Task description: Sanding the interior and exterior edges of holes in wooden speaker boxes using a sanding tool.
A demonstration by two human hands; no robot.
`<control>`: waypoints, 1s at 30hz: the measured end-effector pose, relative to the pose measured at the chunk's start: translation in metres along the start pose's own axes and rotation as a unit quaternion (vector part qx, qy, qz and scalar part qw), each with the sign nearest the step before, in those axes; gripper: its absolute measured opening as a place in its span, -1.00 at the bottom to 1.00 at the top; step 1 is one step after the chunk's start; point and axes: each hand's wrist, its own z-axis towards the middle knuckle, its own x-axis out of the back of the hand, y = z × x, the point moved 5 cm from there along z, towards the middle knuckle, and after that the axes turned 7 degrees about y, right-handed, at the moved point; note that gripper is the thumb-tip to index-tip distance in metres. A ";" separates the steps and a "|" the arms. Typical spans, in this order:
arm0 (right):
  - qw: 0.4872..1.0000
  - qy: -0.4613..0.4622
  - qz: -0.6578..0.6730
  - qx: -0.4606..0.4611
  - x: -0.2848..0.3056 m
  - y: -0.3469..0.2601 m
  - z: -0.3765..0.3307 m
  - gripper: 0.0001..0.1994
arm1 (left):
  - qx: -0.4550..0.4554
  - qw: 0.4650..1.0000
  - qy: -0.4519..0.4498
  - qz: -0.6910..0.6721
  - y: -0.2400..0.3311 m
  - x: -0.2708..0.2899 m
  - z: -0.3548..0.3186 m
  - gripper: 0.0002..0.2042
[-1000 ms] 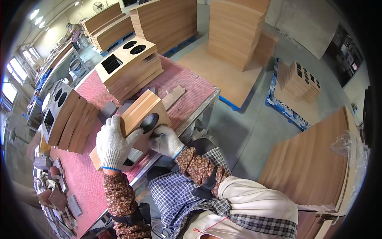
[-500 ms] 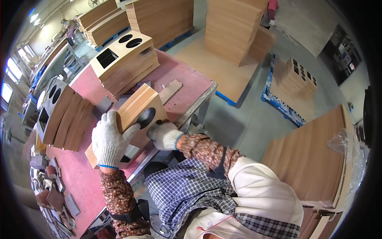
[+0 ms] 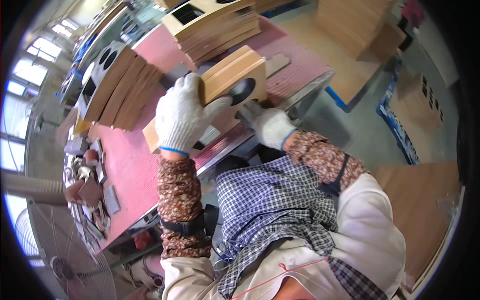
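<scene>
wooden speaker box (image 3: 235, 82) tilted on edge at near side of red-topped bench (image 3: 135, 165).
light wood, dark round cutout facing near. gloved left hand (image 3: 181, 117) wrapped closed over its left top edge; gloved right hand (image 3: 267, 125) clasps the box's lower near edge, just below the cutout.

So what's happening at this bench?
A person in white work gloves holds a wooden panel with a round cutout tilted up at the edge of a red-topped workbench. The left hand grips the panel's top edge; the right hand is at its lower face by the dark round hole. Stacks of similar cut panels lean and lie behind.
</scene>
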 end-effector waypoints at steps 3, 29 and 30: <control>0.971 -0.212 0.025 -0.107 0.006 0.002 0.019 -0.60 | 0.004 1.000 0.000 0.006 0.001 -0.003 0.001 -0.42; 0.560 -0.018 0.746 -0.360 -0.025 -0.021 -0.010 -0.74 | 0.008 0.996 -0.067 0.050 0.006 0.000 -0.001 -0.27; 0.391 -0.014 0.838 -0.381 -0.037 -0.016 -0.006 -0.79 | -0.002 0.997 -0.059 0.049 0.008 0.000 -0.001 -0.29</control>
